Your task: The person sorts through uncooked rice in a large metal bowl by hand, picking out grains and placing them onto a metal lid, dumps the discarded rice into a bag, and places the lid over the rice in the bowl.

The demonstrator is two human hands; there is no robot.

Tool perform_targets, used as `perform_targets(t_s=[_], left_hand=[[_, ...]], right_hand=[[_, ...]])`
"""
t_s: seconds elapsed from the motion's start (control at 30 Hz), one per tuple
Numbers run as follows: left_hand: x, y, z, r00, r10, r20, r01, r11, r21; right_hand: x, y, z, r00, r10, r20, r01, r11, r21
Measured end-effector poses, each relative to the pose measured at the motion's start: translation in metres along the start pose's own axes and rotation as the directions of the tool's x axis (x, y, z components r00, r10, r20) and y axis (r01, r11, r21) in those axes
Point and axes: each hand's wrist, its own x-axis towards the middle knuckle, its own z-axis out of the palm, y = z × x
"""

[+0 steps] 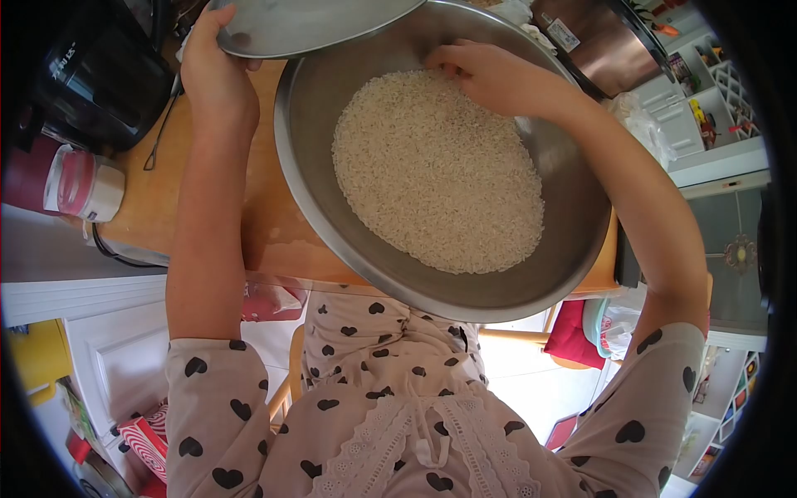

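Note:
A large steel bowl stands on the wooden table and holds a wide bed of white rice. At the upper left, my left hand grips the edge of a round metal plate, which is held over the bowl's far left rim. Inside the bowl, at the far edge of the rice, my right hand has its fingers bent together and touching or just above the grains. What those fingers hold, if anything, is too small to make out.
A black appliance stands on the table at the far left, with a lidded jar nearer me. A copper-coloured pot is behind the bowl on the right, beside a clear plastic bag. A thin metal tool lies left of my left arm.

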Motion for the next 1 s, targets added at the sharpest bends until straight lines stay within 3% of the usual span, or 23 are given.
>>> perform_targets(t_s=[0.1, 0.13, 0.2, 0.3, 0.4, 0.5, 0.6, 0.7, 0.8, 0.9, 1.0], left_hand=[[0.001, -0.001, -0.002, 1.000, -0.011, -0.004, 0.011, 1.000, 0.009], [0.000, -0.001, 0.000, 1.000, -0.016, -0.003, 0.016, 1.000, 0.006], [-0.001, -0.002, 0.000, 1.000, -0.015, 0.011, 0.015, 1.000, 0.010], [0.000, -0.003, -0.003, 1.000, -0.007, 0.024, 0.006, 1.000, 0.023], [-0.003, 0.000, 0.002, 1.000, -0.015, -0.008, 0.016, 1.000, 0.020], [-0.005, 0.001, 0.003, 0.999, -0.024, -0.038, 0.025, 1.000, 0.018], [-0.007, 0.002, 0.007, 0.999, -0.024, -0.034, 0.024, 1.000, 0.008], [-0.008, 0.003, 0.008, 1.000, -0.018, -0.022, 0.018, 1.000, -0.004], [-0.007, 0.003, 0.006, 1.000, -0.012, -0.018, 0.012, 1.000, 0.009], [-0.006, 0.001, 0.003, 1.000, -0.021, -0.007, 0.021, 1.000, 0.011], [-0.005, 0.001, 0.003, 1.000, -0.020, 0.007, 0.020, 1.000, 0.007]], right_hand=[[0.003, -0.009, 0.013, 0.991, -0.115, -0.068, 0.128, 0.964, 0.232], [0.004, -0.019, 0.004, 0.980, -0.103, 0.168, 0.043, 0.944, 0.326], [0.004, -0.036, -0.025, 0.792, -0.135, 0.595, -0.177, 0.882, 0.436], [0.004, -0.035, -0.033, 0.868, 0.036, 0.495, -0.225, 0.917, 0.328], [0.010, -0.021, -0.024, 0.947, 0.069, 0.313, -0.157, 0.951, 0.266], [0.015, -0.024, -0.024, 0.948, 0.006, 0.319, -0.106, 0.949, 0.296], [0.022, -0.022, -0.012, 0.980, -0.075, 0.183, 0.016, 0.953, 0.302], [0.028, -0.028, -0.008, 0.988, -0.080, 0.135, 0.035, 0.950, 0.309], [0.031, -0.038, -0.004, 0.987, -0.064, 0.149, 0.003, 0.926, 0.377], [0.028, -0.056, -0.005, 0.957, -0.101, 0.272, -0.022, 0.910, 0.414], [0.019, -0.061, 0.004, 0.884, -0.325, 0.335, 0.148, 0.876, 0.460]])
